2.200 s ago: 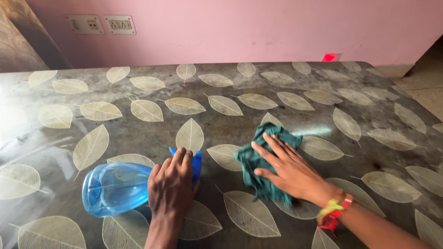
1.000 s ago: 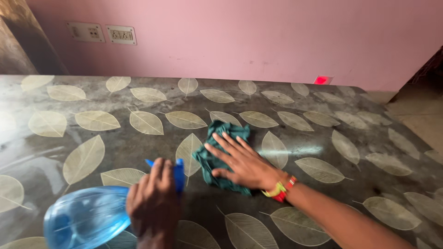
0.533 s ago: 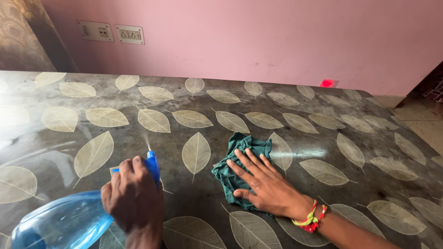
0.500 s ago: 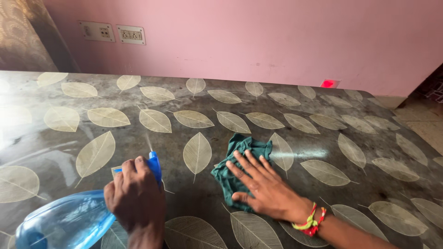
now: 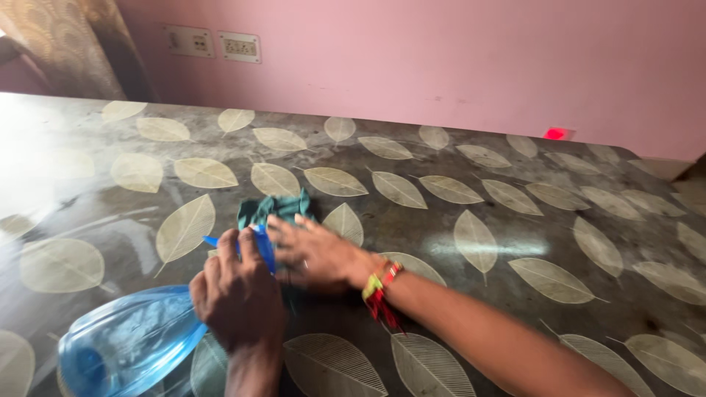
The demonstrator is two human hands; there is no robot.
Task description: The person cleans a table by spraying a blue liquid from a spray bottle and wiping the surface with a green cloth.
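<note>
A clear blue spray bottle (image 5: 129,342) lies low at the left, its neck gripped by the left hand (image 5: 239,294), fingers wrapped round the blue nozzle. Just beside it, the right hand (image 5: 316,254) lies with flat, spread fingers on a green cloth (image 5: 268,208) on the leaf-patterned bench (image 5: 515,242). Wall sockets (image 5: 213,44) sit behind.

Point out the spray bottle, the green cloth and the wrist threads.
spray bottle (image 5: 125,342), head view, on its clear blue body.
green cloth (image 5: 271,208), head view, on the bunched edge beyond the fingers.
wrist threads (image 5: 376,288), head view, on the red and yellow band.
</note>
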